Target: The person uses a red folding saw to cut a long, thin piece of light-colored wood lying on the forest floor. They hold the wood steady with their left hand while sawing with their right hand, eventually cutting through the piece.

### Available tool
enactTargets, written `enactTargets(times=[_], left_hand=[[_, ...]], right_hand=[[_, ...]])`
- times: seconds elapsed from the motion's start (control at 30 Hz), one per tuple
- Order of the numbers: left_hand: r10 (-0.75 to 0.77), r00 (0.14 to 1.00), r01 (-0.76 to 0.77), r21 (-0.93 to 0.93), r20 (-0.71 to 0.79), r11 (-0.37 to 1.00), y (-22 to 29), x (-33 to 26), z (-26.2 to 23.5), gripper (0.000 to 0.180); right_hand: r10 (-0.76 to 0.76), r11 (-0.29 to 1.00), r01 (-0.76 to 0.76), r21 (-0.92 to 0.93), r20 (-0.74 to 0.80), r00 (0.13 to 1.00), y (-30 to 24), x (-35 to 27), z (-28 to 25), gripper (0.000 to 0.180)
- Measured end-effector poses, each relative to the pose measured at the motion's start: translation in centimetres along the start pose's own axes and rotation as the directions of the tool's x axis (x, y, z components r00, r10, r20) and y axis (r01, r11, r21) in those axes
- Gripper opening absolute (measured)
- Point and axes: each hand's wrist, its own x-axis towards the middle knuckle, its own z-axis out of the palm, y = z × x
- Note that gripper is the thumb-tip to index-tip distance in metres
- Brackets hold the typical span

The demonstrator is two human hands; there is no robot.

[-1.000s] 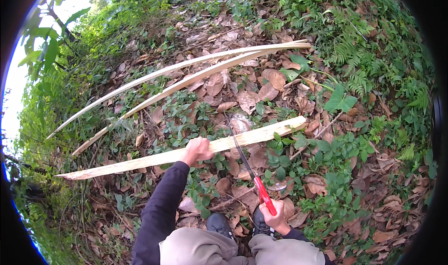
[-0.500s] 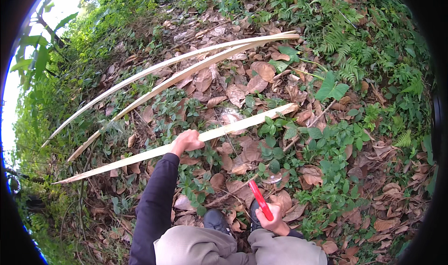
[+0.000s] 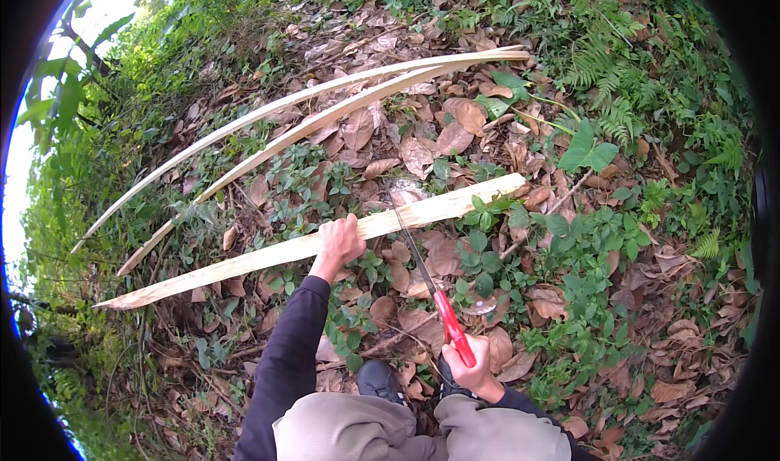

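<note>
My left hand (image 3: 340, 243) is wrapped round a long pale wooden plank (image 3: 455, 204) near its middle. The plank lies slantwise over leaves and low plants, its pointed end at the left and its blunter end at the right. A saw with a red handle (image 3: 453, 328) is in the closed fingers of my right hand (image 3: 473, 367), in front of my right shoe. Its thin dark blade (image 3: 418, 256) reaches up and away and crosses the plank a little to the right of my left hand. Whether the teeth bite into the wood cannot be made out.
Two more long wooden strips (image 3: 317, 121) lie farther off, close together at their right ends. Dry brown leaves and green plants (image 3: 487, 250) cover the ground. Ferns (image 3: 617, 79) grow at the far right. My shoes (image 3: 379, 381) stand just below the plank.
The saw and my right hand have shifted slightly, and the blade now shows plainly across the plank. My left hand has moved a little rightward, and the plank has turned to show a broader face.
</note>
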Motion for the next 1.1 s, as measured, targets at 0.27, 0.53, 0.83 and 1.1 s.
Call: enactTargets(times=[0.27,0.53,0.83,1.1], left_hand=[[0.066,0.998,-0.067,0.033,0.016,0.997,-0.1,1.7,-1.2,0.028],[0.021,0.999,-0.021,0.007,0.041,1.000,0.1,1.3,-1.1,0.030],[0.023,0.999,-0.022,-0.008,0.028,1.000,-0.8,3.0,-2.1,0.031],[0.216,0.976,-0.218,-0.063,-0.033,0.974,-1.0,2.0,-2.2,0.040]], right_hand=[[-0.095,0.994,0.090,-0.065,-0.088,0.992,2.1,-0.4,2.1,0.019],[0.023,0.999,-0.024,-0.030,-0.041,0.999,0.0,-0.1,0.0,0.020],[-0.012,0.991,0.013,-0.132,0.013,1.000,-0.7,-7.0,-7.6,0.020],[-0.170,0.985,0.169,-0.024,-0.060,0.984,2.5,-5.1,-6.4,0.020]])
